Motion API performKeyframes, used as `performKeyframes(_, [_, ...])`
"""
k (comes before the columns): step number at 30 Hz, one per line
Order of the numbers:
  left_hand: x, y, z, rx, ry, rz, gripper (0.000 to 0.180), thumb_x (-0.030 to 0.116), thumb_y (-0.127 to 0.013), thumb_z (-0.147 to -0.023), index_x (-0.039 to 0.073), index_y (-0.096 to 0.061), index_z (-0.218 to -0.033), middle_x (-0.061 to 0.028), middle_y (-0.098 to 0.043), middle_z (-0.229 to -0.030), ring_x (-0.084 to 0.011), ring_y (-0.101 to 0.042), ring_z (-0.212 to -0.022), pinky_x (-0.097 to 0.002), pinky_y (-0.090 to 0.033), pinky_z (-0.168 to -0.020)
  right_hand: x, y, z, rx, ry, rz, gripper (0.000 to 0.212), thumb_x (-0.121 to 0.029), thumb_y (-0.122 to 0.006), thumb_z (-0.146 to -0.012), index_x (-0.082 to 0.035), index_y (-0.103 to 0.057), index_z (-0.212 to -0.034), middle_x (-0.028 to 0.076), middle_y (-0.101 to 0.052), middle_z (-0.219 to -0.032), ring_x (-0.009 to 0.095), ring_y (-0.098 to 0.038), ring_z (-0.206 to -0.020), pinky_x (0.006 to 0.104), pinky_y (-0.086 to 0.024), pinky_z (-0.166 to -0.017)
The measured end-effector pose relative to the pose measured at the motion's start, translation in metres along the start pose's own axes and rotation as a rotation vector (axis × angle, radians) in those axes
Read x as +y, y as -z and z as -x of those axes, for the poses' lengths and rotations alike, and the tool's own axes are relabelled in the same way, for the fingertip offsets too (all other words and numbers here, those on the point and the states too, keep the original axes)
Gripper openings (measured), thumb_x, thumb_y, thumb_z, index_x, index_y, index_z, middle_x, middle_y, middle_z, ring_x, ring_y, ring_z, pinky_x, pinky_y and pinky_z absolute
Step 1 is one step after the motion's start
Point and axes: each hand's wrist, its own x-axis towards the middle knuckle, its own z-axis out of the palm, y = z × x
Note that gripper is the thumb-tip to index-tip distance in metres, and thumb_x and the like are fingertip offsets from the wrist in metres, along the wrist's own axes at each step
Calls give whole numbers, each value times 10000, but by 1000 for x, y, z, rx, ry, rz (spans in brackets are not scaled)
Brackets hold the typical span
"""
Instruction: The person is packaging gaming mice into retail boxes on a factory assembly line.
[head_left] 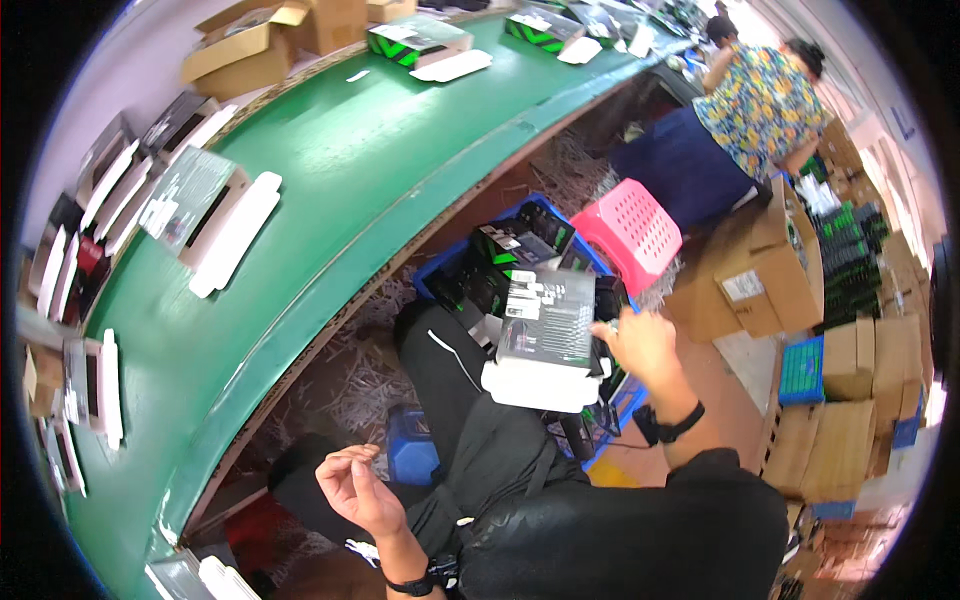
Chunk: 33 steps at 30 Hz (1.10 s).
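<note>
My right hand (644,346) grips the right edge of a grey and black printed carton box (548,318), thumb and fingers closed on it. The box is tilted above a blue crate (428,268), with its white flap (541,387) sticking out on the near side. My left hand (362,492) is raised near my lap, palm up, its fingers loosely bent and nothing visible in it. Under the held box, several black and green boxes (522,243) fill the crate. Part of the crate's contents is hidden by the box.
A long green conveyor belt (330,190) curves along the left, bearing boxes with white flaps (190,205). Beside the crate stands a pink stool (632,235). A blue container (411,450) is near my legs. Cardboard cartons (765,270) line the right, where a person (765,110) bends over.
</note>
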Motion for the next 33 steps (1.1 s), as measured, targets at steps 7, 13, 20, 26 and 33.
performKeyframes(7, [30,45,36,50,-60,-354,102,-38,-576,-939,27,-518,-992,-98,-574,-936,-183,-587,-871,-322,-499,-836,-131,11,76,132,746,-310,626,-660,-549,-910,-41,-633,-876,161,-687,-754,361,-690,-655,457,-547,-580])
performKeyframes(13, [108,92,49,224,-350,-850,139,-100,-618,-864,-5,-603,-964,-134,-638,-940,-218,-616,-863,-317,-507,-787,-209,11,115,14,1266,-532,502,-574,-654,-877,-78,-596,-830,105,-644,-715,282,-682,-649,391,-532,-543])
performKeyframes(20, [245,174,91,852,-339,-1485,280,15,-662,-864,-5,-595,-1135,-124,-608,-1040,-266,-605,-974,-375,-483,-872,-241,18,112,77,1367,-499,380,-398,-771,-813,-68,-585,-848,112,-623,-728,328,-646,-662,438,-492,-580])
performKeyframes(26, [288,315,112,1008,193,-1834,847,465,-683,-918,-42,-340,-1504,-282,-421,-1454,-424,-349,-1369,-508,-285,-1153,-251,14,106,66,1362,-395,380,-383,-779,-809,-61,-579,-828,126,-631,-733,339,-654,-658,436,-495,-571])
performKeyframes(33, [304,396,78,802,444,-1591,1050,548,-856,-682,-155,-486,-1369,-322,-525,-1399,-346,-527,-1315,-395,-401,-1103,-249,-6,112,25,1384,-346,413,-411,-814,-760,-83,-568,-807,101,-616,-689,303,-670,-641,404,-519,-564])
